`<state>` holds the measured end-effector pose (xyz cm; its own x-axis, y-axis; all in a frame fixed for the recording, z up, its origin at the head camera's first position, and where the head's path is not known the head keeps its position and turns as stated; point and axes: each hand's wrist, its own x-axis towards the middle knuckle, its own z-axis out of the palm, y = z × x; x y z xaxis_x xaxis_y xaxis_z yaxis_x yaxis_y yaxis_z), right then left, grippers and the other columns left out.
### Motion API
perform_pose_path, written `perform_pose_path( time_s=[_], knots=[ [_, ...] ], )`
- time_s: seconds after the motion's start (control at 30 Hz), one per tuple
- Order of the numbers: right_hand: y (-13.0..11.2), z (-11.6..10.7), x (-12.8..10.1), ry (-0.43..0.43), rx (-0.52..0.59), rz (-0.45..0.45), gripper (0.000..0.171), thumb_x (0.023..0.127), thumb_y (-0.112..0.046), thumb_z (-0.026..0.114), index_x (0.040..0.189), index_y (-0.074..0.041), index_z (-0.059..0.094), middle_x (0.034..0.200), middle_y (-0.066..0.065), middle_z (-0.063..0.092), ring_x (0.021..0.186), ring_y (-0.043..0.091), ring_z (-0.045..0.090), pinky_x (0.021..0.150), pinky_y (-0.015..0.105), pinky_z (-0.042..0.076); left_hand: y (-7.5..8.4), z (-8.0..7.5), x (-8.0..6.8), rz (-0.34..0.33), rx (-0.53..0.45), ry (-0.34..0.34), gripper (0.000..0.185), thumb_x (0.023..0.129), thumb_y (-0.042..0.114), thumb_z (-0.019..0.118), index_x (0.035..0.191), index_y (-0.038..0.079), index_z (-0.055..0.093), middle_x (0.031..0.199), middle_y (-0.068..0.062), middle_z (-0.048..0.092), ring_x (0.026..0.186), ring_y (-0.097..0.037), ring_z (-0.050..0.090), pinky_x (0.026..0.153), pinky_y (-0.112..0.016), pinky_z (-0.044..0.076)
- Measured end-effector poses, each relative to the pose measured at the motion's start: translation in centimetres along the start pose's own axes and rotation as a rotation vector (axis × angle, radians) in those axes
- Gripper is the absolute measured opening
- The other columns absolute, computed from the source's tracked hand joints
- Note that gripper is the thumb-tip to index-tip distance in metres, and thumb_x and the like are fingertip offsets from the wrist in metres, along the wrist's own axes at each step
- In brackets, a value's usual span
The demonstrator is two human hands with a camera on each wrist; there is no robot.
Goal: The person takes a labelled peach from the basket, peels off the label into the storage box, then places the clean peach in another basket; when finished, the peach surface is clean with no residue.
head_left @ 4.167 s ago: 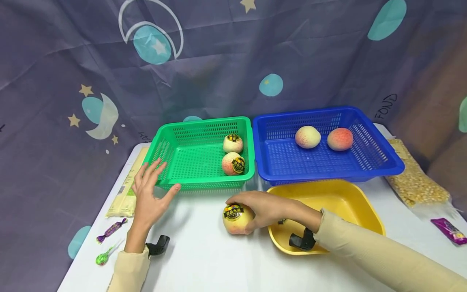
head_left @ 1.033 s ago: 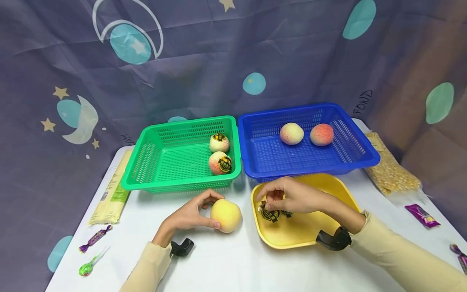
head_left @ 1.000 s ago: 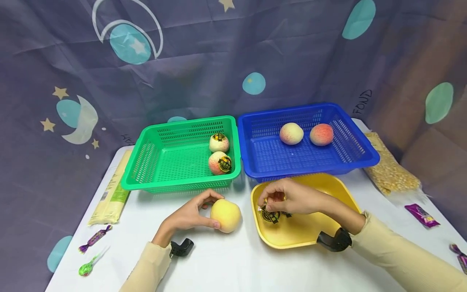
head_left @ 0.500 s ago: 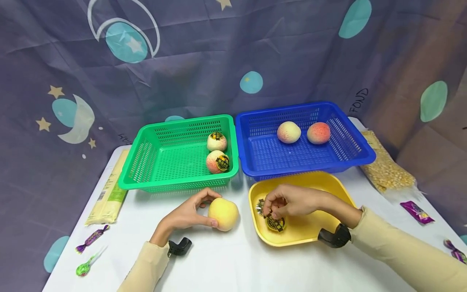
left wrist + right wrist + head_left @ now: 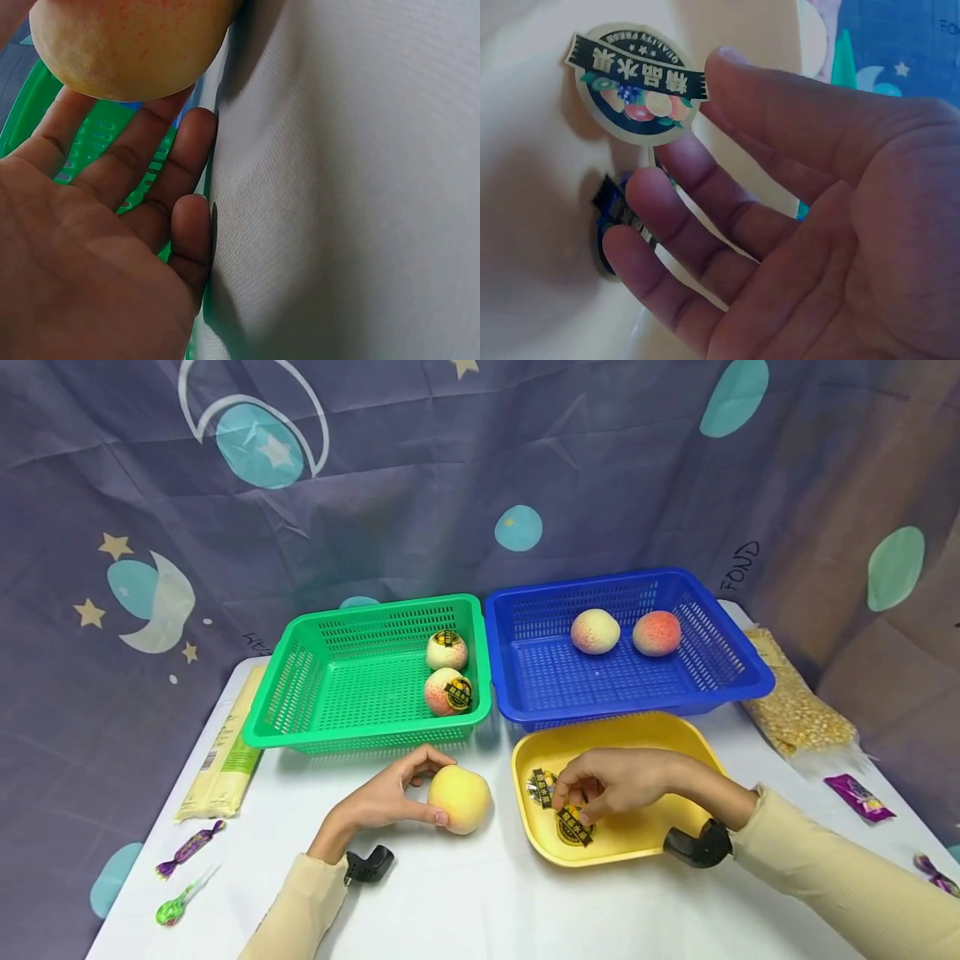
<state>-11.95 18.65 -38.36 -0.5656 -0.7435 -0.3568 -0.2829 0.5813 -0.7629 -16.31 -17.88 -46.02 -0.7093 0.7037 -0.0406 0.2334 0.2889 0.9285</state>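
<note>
two hands work apart: left hand (image 5: 382,797) cups the firm, bruisable peach (image 5: 459,799) by its sides; right hand (image 5: 607,781), fingers loose, touches flimsy stickers (image 5: 634,82) in the tray (image 5: 637,847).

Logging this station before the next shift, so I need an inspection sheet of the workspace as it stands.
Surface: white table.
Job's things: bare peach on the table; two stickers in the yellow tray; two stickered peaches in the green basket; two bare ones in the blue basket.
Clutter: candies, corn bag, flat packet.
Grippers: left hand holds the bare peach; right hand over the stickers, its fingers touching one.
Cables: nothing seen.
Surroundings: moon-and-star curtain.
</note>
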Motion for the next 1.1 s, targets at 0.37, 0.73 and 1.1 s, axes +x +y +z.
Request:
perform_pose_path(
  time_s=[0.37,0.73,1.1],
  knots=[
    [0.1,-0.2,-0.7,0.002,-0.051,-0.029,0.030,0.092,-0.015,0.074,0.122,-0.017,0.072,0.118,-0.003,0.071,0.099,0.013,0.060,0.089,0.028,0.053,0.2,-0.2,0.2,-0.005,-0.011,-0.006,0.062,0.076,0.021,0.091,0.130,0.022,0.059,0.129,0.000,0.063,0.121,-0.026,0.058,0.095,-0.043,0.039],
    [0.1,-0.9,-1.3,0.051,-0.014,-0.075,0.033,0.093,-0.013,0.072,0.127,-0.014,0.071,0.120,0.002,0.073,0.101,0.018,0.063,0.086,0.028,0.054,0.1,-0.1,0.0,0.009,-0.022,-0.007,0.062,0.076,0.021,0.090,0.129,0.021,0.059,0.129,-0.002,0.063,0.120,-0.025,0.058,0.096,-0.043,0.040],
    [0.6,-2.8,-3.6,0.351,-0.023,-0.241,0.025,0.098,-0.014,0.068,0.123,-0.015,0.071,0.107,-0.002,0.076,0.090,0.014,0.071,0.082,0.028,0.059,0.0,0.2,-0.3,0.007,-0.043,-0.010,0.063,0.077,0.018,0.090,0.131,0.017,0.057,0.134,-0.005,0.064,0.127,-0.027,0.060,0.102,-0.046,0.041]
  ],
)
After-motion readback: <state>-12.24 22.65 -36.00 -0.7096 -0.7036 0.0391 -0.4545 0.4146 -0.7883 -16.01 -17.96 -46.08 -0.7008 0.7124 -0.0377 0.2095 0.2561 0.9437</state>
